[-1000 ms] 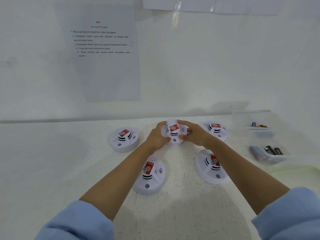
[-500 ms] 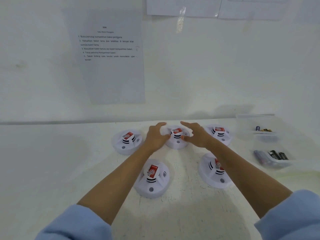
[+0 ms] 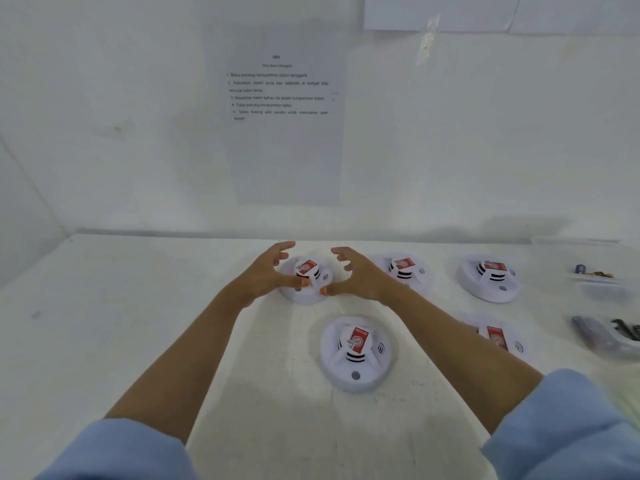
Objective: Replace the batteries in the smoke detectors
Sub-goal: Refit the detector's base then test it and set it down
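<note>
Five white round smoke detectors with red labels lie on the white table (image 3: 138, 341). My left hand (image 3: 266, 277) and my right hand (image 3: 358, 277) hover on either side of the back-left detector (image 3: 306, 296), fingers spread and loosely curved, thumbs over its front rim, gripping nothing. Two more detectors, one in the middle (image 3: 403, 270) and one further right (image 3: 488, 278), sit in the back row. A nearer detector (image 3: 356, 351) lies between my forearms. The front-right detector (image 3: 497, 337) is partly hidden by my right forearm.
At the right edge stand two clear plastic containers, a far one (image 3: 595, 289) and a near one (image 3: 609, 344), each holding batteries. A printed instruction sheet (image 3: 282, 112) hangs on the wall behind the table.
My hands let go of the middle back detector and moved left to the back-left one, fingers now spread. The view has swung left and closer.
</note>
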